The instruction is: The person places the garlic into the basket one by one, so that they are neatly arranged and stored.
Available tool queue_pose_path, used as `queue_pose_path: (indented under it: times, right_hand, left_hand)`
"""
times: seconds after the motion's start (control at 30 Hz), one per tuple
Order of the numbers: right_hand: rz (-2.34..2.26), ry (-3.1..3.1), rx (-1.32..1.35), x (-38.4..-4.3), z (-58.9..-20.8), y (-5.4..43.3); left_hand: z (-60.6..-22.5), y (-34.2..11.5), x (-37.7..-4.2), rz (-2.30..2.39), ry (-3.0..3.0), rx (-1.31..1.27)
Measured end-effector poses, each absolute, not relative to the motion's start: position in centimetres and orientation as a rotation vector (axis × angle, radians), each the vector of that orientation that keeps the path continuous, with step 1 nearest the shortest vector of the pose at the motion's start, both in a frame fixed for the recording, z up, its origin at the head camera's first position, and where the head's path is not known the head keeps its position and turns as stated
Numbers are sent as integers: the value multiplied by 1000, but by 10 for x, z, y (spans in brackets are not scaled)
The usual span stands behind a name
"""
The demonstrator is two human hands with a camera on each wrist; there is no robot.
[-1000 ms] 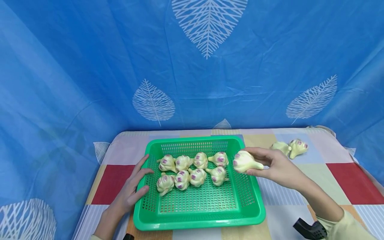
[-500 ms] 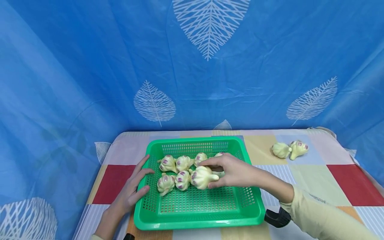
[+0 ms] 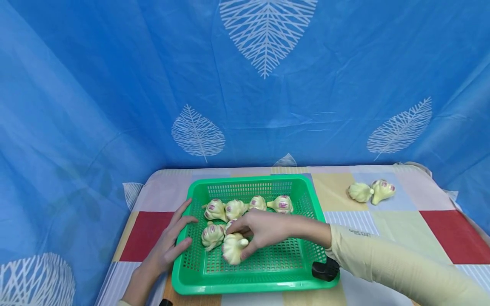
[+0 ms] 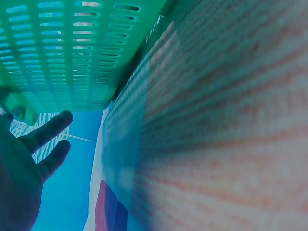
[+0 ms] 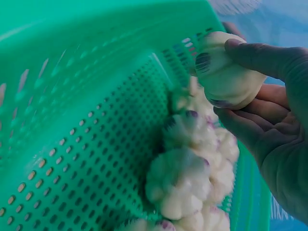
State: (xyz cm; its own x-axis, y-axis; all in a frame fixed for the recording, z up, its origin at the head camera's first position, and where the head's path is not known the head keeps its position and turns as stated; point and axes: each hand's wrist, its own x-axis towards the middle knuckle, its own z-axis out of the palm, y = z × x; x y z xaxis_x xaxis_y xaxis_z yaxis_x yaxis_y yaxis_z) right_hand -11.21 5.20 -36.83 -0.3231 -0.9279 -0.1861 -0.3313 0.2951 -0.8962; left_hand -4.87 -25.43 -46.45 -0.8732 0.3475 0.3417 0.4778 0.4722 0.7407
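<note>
My right hand (image 3: 260, 231) holds a garlic bulb (image 3: 232, 248) between thumb and fingers, over the front left part of a green plastic basket (image 3: 252, 289). In the right wrist view the held bulb (image 5: 224, 72) shows purple streaks, with other garlic bulbs (image 5: 178, 180) lying lower in the basket. A back row of bulbs (image 3: 235, 209) sits in the basket; the row in front is partly hidden by my right hand. My left hand (image 3: 164, 246) rests at the basket's left rim, fingers spread; in the left wrist view its fingers (image 4: 50, 132) show beside the slotted wall.
Two more garlic bulbs (image 3: 371, 192) lie together on the patchwork tablecloth (image 3: 398, 229), right of the basket. Behind the table hangs a blue curtain (image 3: 245, 127) with white leaf prints. A black strap piece (image 3: 325, 270) at the right wrist overlaps the basket's right front corner.
My right hand has carried the garlic bulb from above the basket's right rim leftward and down to its front left area. The left hand has stayed at the rim.
</note>
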Motion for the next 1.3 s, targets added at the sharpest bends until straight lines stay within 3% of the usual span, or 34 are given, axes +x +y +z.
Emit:
queue_pose_path:
  times: [0.47,1.13,1.3]
  right_hand:
    - [-718,1894,-1479,-105,-403,5]
    - [-30,1936,-2059,-97,-414,-22]
    - [64,1927,-2063,-95,-406,-21]
  left_hand:
    - [-468,-256,-45,-1364,-2584,-695]
    - [-465,-257,-50,-1331,-2580,-721]
    - [-465,-257,-50,-1337,-2589,-717]
